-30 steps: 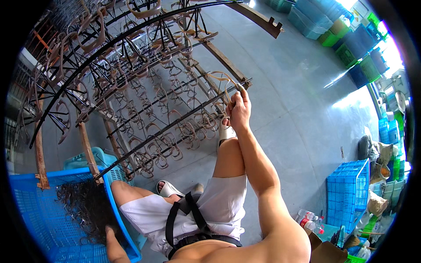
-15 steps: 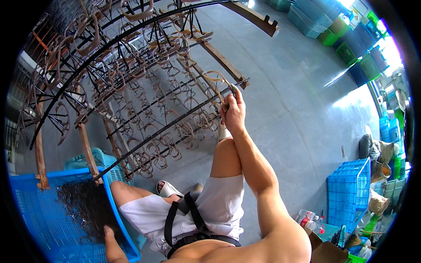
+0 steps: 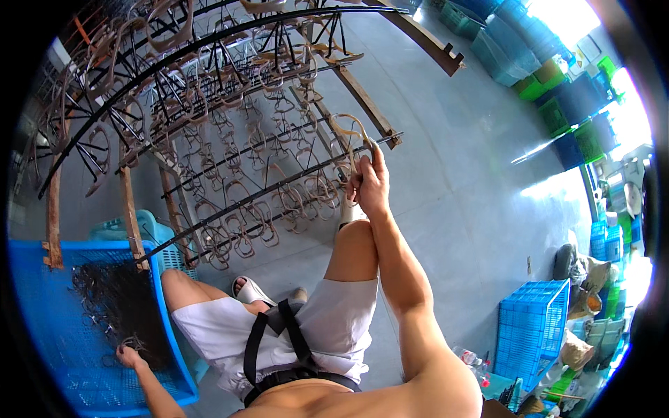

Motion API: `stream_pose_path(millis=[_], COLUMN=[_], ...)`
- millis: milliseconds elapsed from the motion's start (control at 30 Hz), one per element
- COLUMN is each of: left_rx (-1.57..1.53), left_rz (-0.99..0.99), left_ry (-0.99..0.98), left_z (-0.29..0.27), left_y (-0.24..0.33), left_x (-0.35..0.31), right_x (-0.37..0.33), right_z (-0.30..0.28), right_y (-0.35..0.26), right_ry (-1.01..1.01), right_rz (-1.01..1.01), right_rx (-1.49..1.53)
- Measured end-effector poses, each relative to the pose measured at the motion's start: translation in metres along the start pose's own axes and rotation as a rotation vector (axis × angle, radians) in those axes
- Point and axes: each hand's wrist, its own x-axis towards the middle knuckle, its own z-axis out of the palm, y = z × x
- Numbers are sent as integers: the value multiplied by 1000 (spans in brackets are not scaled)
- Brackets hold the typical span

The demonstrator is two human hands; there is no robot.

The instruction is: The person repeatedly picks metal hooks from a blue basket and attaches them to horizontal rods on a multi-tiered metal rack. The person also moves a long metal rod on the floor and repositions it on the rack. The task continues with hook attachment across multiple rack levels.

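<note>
My right hand (image 3: 371, 184) is raised at the near end of a black rod on the rack. Its fingers are closed on a tan, curved looped frame (image 3: 352, 124) at the rod's end. How the frame meets the rod is hidden by the fingers. At lower left, my left hand (image 3: 129, 357) is inside a large blue plastic basket (image 3: 83, 380). Its fingers are closed on some thin dark wire pieces (image 3: 132, 343), beside a dark heap of similar wire pieces (image 3: 118, 299).
A rack with wooden bars (image 3: 129, 209) and black rods carries many brown looped frames (image 3: 258, 216). A pale teal basket (image 3: 157, 240) stands behind the blue one. On the right are a blue crate (image 3: 533, 327), plastic bottles (image 3: 470, 359) and sacks (image 3: 577, 348). Stacked bins (image 3: 502, 49) line the far right.
My left hand has drawn back toward me from the dark heap, with wire pieces now at its fingers. My right hand stays at the rod's end. The whole view has shifted slightly.
</note>
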Motion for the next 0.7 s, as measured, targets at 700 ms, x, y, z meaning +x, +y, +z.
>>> stream_pose_path(millis=[700], left_rx=[-214], left_rz=[128], left_ry=[-667], left_z=[22], left_y=[48], left_x=[-48], right_x=[-7], right_z=[3], right_y=[-6], right_ry=[-72], right_rz=[-55], right_rx=[-477])
